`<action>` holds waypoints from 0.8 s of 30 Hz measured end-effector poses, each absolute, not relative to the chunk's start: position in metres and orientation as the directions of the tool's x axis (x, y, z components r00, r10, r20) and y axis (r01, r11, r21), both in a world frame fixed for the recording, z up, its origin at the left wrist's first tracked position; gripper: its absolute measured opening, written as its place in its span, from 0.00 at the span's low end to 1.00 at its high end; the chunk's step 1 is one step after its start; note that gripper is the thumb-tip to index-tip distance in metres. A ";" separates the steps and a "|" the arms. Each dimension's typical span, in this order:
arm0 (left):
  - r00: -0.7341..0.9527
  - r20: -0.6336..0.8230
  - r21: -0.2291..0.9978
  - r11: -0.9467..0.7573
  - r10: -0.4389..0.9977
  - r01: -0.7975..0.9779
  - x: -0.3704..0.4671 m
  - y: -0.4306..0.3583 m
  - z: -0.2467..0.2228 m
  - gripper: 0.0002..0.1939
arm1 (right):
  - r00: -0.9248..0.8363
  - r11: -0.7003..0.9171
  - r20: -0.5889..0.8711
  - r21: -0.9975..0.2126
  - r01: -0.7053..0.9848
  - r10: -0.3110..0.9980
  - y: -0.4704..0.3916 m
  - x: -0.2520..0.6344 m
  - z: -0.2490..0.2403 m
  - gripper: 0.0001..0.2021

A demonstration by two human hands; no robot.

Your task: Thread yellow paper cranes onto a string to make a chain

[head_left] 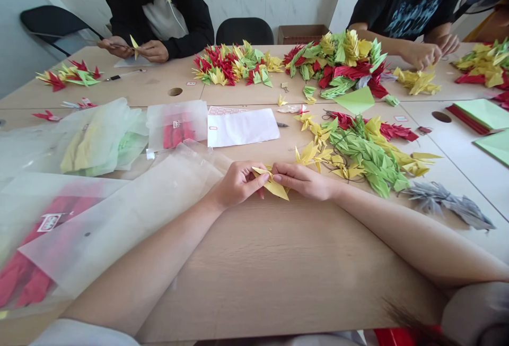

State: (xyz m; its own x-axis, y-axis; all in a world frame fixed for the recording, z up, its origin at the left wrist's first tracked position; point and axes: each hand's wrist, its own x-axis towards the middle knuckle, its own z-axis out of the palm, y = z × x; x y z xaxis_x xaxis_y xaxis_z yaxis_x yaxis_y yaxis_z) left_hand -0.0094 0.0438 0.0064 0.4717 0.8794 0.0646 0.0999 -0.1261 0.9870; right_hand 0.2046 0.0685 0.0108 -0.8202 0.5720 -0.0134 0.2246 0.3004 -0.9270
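Note:
Between my two hands is a small folded yellow paper piece (278, 189), its pointed flaps sticking out below and to the left. My left hand (240, 184) pinches its left part between thumb and fingers. From the other side, my right hand (304, 180) grips it with thumb and forefinger, the thumbs almost meeting. Just beyond my right hand lie yellow folded paper pieces (314, 155) on dark string. Beside them is a string of green folded paper pieces (358, 149). My fingers partly hide the held paper.
Plastic bags (175, 176) with coloured paper cover the left side. A white sheet (243, 127) and a pen (282, 124) lie ahead. Grey strips (449, 202) are at right, with green paper stacks (485, 112). Two co-workers sit opposite, behind red, yellow and green paper heaps (230, 65).

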 end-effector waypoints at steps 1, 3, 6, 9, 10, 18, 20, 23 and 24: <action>0.471 0.059 0.988 -0.120 0.880 0.101 -0.009 0.044 0.006 0.12 | -0.821 0.305 -0.011 -0.925 0.225 0.571 0.069 0.205 0.011 0.16; 0.466 0.046 0.990 -0.104 0.884 0.099 -0.009 0.043 0.007 0.12 | -0.822 0.311 -0.010 -0.923 0.226 0.569 0.069 0.205 0.011 0.16; 0.464 0.031 0.992 -0.085 0.885 0.097 -0.009 0.043 0.007 0.13 | -0.825 0.308 -0.010 -0.925 0.222 0.565 0.070 0.205 0.011 0.16; 0.469 0.031 0.989 -0.095 0.883 0.113 -0.009 0.043 0.007 0.14 | -0.823 0.300 -0.011 -0.929 0.219 0.567 0.069 0.205 0.011 0.17; 0.459 0.042 0.987 -0.108 0.888 0.119 -0.009 0.044 0.007 0.15 | -0.812 0.300 -0.007 -0.928 0.223 0.584 0.068 0.205 0.011 0.16; 0.335 0.060 0.993 -0.089 0.940 0.072 -0.007 0.047 0.005 0.12 | -0.519 0.535 0.362 -0.813 0.231 0.774 0.058 0.198 0.010 0.07; 0.365 0.025 0.999 -0.038 0.931 0.030 -0.005 0.047 0.004 0.12 | -0.500 0.582 0.413 -0.775 0.246 0.761 0.058 0.197 0.008 0.04; 0.388 -0.048 0.999 0.045 0.920 0.016 -0.004 0.048 0.003 0.14 | -0.504 0.622 0.447 -0.741 0.254 0.739 0.059 0.196 0.006 0.05; 0.388 -0.074 0.997 0.071 0.919 0.021 -0.004 0.049 0.004 0.14 | -0.502 0.620 0.447 -0.743 0.253 0.740 0.060 0.196 0.006 0.05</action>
State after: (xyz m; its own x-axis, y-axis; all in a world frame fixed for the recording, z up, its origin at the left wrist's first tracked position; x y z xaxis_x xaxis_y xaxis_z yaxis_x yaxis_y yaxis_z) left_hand -0.0037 0.0489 0.0037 0.3885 0.9185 -0.0738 0.0214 0.0710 0.9972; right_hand 0.1958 0.0596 0.0055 -0.5021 0.7404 0.4468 0.2533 0.6200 -0.7426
